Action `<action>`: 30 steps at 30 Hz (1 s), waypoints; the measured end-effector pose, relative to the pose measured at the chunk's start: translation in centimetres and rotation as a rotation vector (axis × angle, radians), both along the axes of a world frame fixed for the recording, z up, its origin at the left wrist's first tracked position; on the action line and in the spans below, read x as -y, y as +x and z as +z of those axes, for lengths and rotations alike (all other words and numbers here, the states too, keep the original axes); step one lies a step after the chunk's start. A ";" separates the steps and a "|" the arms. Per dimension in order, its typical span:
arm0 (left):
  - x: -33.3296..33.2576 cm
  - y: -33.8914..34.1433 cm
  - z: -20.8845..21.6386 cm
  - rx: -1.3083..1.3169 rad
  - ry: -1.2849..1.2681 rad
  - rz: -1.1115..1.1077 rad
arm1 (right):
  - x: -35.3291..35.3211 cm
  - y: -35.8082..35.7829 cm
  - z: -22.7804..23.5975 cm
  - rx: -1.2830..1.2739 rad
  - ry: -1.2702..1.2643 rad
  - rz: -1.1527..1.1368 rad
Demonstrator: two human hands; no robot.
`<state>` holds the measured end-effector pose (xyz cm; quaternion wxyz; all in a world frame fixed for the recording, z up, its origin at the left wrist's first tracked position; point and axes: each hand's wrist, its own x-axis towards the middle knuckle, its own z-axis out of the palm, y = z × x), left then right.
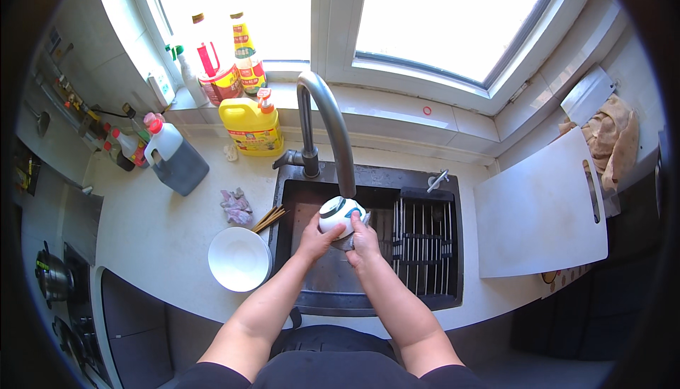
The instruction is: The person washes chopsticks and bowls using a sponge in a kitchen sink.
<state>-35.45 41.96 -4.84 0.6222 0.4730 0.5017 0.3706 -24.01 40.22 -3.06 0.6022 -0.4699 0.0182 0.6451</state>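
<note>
Both my hands are over the sink (322,297), just below the spout of the grey tap (333,116). Between them is a small white bowl (347,211) with dark and blue markings, tilted on its side. My left hand (314,239) closes round its left side, thumb toward the top. On the right side my right hand (363,242) grips it, and a greyish cloth (344,243) shows under those fingers, pressed to the bowl. The bowl's underside is hidden by my hands. Whether water is running I cannot tell.
Stacked white bowls (239,259), chopsticks (269,218) and a crumpled purplish cloth (236,206) lie left of the sink. Behind are a yellow jug (251,128) and a dark-filled jug (177,159). A rack (423,247) spans the sink's right side; a white cutting board (542,212) leans beyond.
</note>
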 end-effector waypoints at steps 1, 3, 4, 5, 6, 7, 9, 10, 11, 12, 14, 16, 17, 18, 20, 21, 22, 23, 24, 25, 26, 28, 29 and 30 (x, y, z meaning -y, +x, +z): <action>0.1 -0.5 -0.4 0.088 -0.046 0.000 | 0.1 0.3 0.1 -0.007 0.007 0.016; 0.5 -1.2 -1.6 0.264 -0.138 0.001 | 0.0 1.0 0.3 -0.020 0.020 0.047; 0.9 -1.2 -0.6 0.152 -0.266 0.080 | -0.1 1.2 0.8 -0.004 0.014 0.047; 0.8 -1.4 -0.8 0.250 -0.374 0.131 | -0.1 1.3 1.0 -0.033 0.008 0.071; 0.5 -2.0 -1.1 0.347 -0.482 0.183 | -0.1 1.5 1.2 -0.062 0.002 0.096; 0.3 -2.2 -1.0 0.448 -0.591 0.233 | -0.1 1.8 1.4 -0.088 -0.004 0.120; -0.2 -2.1 -0.5 0.600 -0.700 0.098 | 0.2 2.0 0.6 -0.049 -0.002 0.202; -0.5 -2.2 0.1 0.724 -0.761 0.044 | 0.4 1.8 1.0 -0.001 -0.034 0.232; -0.7 -2.3 0.4 0.849 -0.821 -0.012 | 0.5 1.6 1.4 0.048 -0.066 0.262; -0.7 -1.9 0.3 0.873 -0.844 0.043 | 0.7 1.5 1.9 0.095 -0.044 0.289; -0.5 -1.6 0.2 0.935 -0.874 0.111 | 0.8 2.1 0.0 0.268 -0.038 0.275; -0.5 -1.2 0.5 0.953 -0.899 0.236 | 1.2 2.2 0.2 0.431 -0.039 0.209; -0.6 -1.0 0.9 0.902 -0.917 0.325 | 1.4 2.1 0.5 0.496 -0.002 0.175; -0.5 -0.9 1.2 0.899 -0.912 0.415 | 1.6 2.0 0.6 0.561 0.034 0.140; -0.6 -0.2 1.4 0.897 -0.905 0.539 | 2.3 1.1 1.2 0.571 0.250 0.107; -0.6 0.0 0.6 0.926 -0.861 0.510 | 2.7 0.0 1.8 0.593 0.301 0.207; -0.6 0.2 -0.6 0.953 -0.813 0.479 | 2.6 -1.3 0.3 0.873 0.389 0.175; -0.6 0.4 -0.9 0.980 -0.766 0.449 | 2.3 -2.2 -0.5 1.154 0.473 0.140; -0.7 0.5 -1.0 1.002 -0.728 0.424 | 2.3 -1.9 -1.0 1.328 0.503 0.229; -0.6 0.6 -0.9 0.965 -0.701 0.417 | 2.0 -1.7 -0.8 1.367 0.490 0.245; -0.4 0.6 -0.8 0.929 -0.674 0.411 | 1.5 -1.3 -0.4 1.405 0.477 0.261; 0.0 0.8 0.7 0.869 -0.664 0.416 | 0.4 -0.4 -0.4 1.416 0.455 0.248; 0.0 0.6 0.7 0.829 -0.654 0.404 | -0.2 0.0 -0.9 1.318 0.389 0.287; 0.0 0.4 0.7 0.788 -0.643 0.392 | -0.7 0.5 -1.4 1.219 0.324 0.324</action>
